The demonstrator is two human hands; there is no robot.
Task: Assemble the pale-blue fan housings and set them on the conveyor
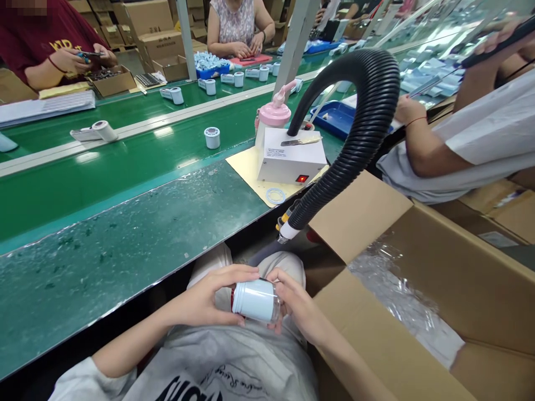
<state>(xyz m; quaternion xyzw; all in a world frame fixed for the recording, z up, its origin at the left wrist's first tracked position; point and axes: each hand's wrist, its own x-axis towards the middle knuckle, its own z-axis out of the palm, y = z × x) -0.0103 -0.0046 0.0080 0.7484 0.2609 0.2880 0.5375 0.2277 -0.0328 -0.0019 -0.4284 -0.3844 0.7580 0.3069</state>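
Observation:
A light blue cylinder (pixel 256 301) with a clear cap on its right end lies sideways above my lap, between both hands. My left hand (pixel 209 295) grips its left end, thumb below and fingers above, where a bit of red shows. At the clear end, the fingers of my right hand (pixel 295 303) are wrapped round the cap. Just beyond my hands, a black corrugated hose (pixel 355 133) ends in a white nozzle (pixel 288 231). It arches from a white box (pixel 290 159) with a lit red switch.
An open carton (pixel 480 267) holding clear plastic pieces stands at right. A green bench (pixel 125 245) lies in front, with a conveyor behind it carrying a white-blue cup (pixel 212 138). A pink bottle (pixel 273 114) stands behind the box. Other people work across the belt and at right.

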